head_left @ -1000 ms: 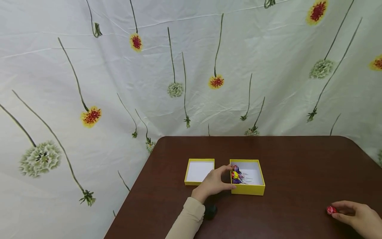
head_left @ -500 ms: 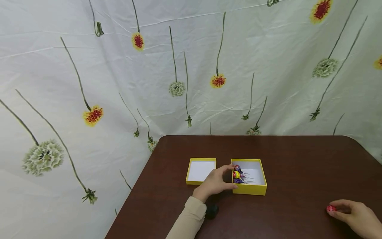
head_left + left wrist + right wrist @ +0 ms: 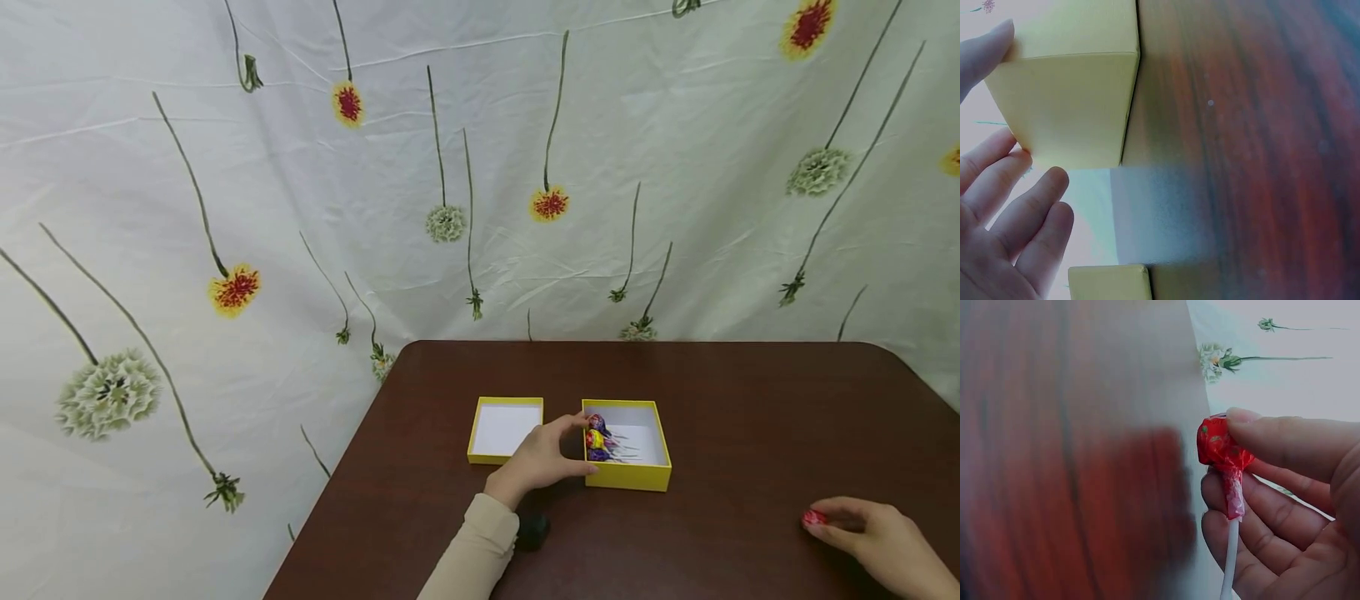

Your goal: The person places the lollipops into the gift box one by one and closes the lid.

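Observation:
In the head view, my left hand point(image 3: 538, 460) grips the left end of an open yellow box point(image 3: 628, 477), thumb at the front corner and fingers at the back one. The left wrist view shows its thumb point(image 3: 988, 53) and fingertips at two edges of the box wall point(image 3: 1066, 106). Several wrapped lollipops point(image 3: 596, 440) lie inside, heads to the left, white sticks to the right. At the far right, my right hand point(image 3: 877, 533) pinches a red-wrapped lollipop point(image 3: 1219, 444) by its head, above the table. Its white stick point(image 3: 1230, 556) points down in the right wrist view.
The yellow-edged box lid point(image 3: 506, 427), white inside, lies left of the box, partly behind my left hand. A small black object point(image 3: 532, 532) sits beside my left wrist. A flowered cloth point(image 3: 480, 167) hangs behind the brown table point(image 3: 735, 417).
My right hand has moved a little to the left with the red lollipop. The left hand stays at the box. The head view has shifted slightly.

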Demonstrator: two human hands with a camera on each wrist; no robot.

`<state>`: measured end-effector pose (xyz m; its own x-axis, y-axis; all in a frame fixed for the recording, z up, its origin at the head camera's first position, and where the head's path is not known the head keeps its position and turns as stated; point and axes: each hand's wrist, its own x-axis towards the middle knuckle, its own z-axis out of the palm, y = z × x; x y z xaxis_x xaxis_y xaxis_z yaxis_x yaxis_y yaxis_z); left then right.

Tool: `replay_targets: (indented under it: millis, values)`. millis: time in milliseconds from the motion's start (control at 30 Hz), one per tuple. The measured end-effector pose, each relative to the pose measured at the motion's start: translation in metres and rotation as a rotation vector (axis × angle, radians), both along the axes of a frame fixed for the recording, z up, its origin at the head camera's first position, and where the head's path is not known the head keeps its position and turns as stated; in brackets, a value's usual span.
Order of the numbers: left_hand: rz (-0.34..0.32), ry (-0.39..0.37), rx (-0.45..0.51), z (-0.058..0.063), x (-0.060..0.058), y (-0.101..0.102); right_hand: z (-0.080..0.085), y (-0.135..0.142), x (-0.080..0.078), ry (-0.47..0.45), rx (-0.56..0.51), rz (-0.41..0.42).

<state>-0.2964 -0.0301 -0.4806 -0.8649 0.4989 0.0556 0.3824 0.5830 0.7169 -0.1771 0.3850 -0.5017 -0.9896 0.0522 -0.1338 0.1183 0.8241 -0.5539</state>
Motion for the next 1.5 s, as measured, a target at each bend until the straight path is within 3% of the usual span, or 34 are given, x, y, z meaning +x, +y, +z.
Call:
replay_targets:
  millis: [300, 567, 833, 1500]
  values:
    - [-0.004, 0.004, 0.004, 0.000, 0.000, -0.001, 0.003, -0.014, -0.004, 0.047, -0.055, 0.018]
    - [-0.004, 0.014, -0.009, -0.001, 0.000, -0.001, 0.010, -0.025, -0.011, 0.031, -0.140, 0.036]
    - [-0.001, 0.004, -0.003, -0.002, 0.000, -0.001, 0.014, -0.038, -0.016, 0.135, -0.228, 0.007]
    - [-0.004, 0.002, -0.006, 0.001, 0.000, 0.000, 0.029, -0.076, -0.033, 0.184, -0.358, 0.040]
